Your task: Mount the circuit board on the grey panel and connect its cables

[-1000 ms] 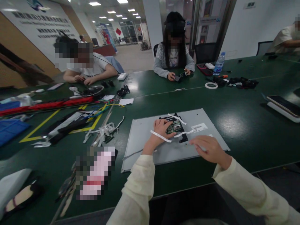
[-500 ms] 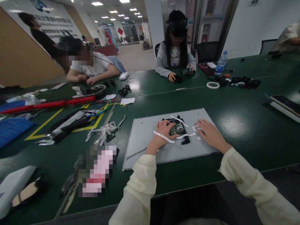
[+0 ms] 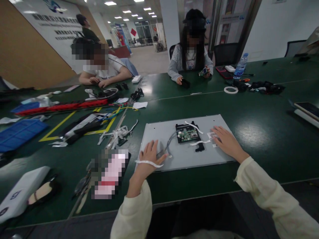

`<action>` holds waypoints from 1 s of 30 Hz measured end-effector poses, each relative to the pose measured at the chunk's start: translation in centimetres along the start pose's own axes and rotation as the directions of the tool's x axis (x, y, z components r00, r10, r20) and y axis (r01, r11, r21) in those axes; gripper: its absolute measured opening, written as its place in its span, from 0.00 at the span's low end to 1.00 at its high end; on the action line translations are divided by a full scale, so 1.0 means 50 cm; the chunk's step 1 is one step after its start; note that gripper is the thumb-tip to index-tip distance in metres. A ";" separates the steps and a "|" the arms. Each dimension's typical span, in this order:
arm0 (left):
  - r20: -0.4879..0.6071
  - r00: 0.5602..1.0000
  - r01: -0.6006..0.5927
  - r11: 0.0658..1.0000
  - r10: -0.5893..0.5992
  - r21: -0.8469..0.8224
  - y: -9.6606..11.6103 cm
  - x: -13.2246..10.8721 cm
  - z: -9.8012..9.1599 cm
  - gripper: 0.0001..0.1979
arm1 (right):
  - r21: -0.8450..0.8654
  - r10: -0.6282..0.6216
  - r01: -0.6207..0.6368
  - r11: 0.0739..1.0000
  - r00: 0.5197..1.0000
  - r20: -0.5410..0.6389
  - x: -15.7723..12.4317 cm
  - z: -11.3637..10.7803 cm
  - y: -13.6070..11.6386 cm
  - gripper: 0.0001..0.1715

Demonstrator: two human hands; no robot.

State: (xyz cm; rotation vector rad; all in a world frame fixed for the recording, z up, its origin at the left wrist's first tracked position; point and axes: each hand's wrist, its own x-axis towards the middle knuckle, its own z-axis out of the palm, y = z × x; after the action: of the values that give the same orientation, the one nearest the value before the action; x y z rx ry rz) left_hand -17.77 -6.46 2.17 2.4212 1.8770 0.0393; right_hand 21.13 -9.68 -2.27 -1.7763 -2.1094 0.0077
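Observation:
A flat grey panel point(image 3: 174, 156) lies on the green table before me. On its middle sits a green circuit board point(image 3: 187, 134) in a black bracket point(image 3: 199, 146), with a white tape strip point(image 3: 194, 127) across the upper right and another tape strip point(image 3: 200, 143) at the lower edge. Grey wires point(image 3: 169, 141) run left from the board. My left hand point(image 3: 149, 156), fingers spread, is over the panel's left end. A third tape strip point(image 3: 149, 163) lies across the back of that hand. My right hand point(image 3: 228, 142) rests open at the panel's right, fingertips by a white label point(image 3: 212, 136).
To the left are a tangle of white strips point(image 3: 119, 135), a phone-like pink object point(image 3: 112, 176), a blue tray point(image 3: 21, 132) and a white case point(image 3: 23, 194). Across the table, two people handle small items near a water bottle point(image 3: 240, 66) and a tape roll point(image 3: 230, 90).
My left hand has moved off the circuit board to the panel's left end, the tape strip travelling with it. The board and its wires are now uncovered. My right hand stays by the label.

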 end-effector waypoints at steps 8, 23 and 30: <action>-0.018 0.999 0.050 0.998 -0.050 0.035 -0.001 -0.086 -0.001 0.33 | 0.028 0.010 -0.009 1.000 1.000 -0.011 -0.006 0.009 0.012 0.29; -0.207 0.977 -0.001 0.981 0.042 0.193 0.053 -0.085 0.023 0.32 | 0.011 0.067 -0.067 0.998 0.997 -0.036 -0.009 0.020 0.056 0.30; -0.212 0.977 -0.005 0.991 0.034 0.135 0.087 -0.067 0.020 0.32 | 0.005 0.103 -0.103 0.995 0.994 -0.036 -0.010 0.013 0.093 0.31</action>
State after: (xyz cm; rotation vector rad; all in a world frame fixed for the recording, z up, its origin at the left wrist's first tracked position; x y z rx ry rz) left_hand -14.32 -10.84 1.58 2.6186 2.0029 0.1897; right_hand 25.44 -9.07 -4.15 -1.8675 -1.9899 0.0060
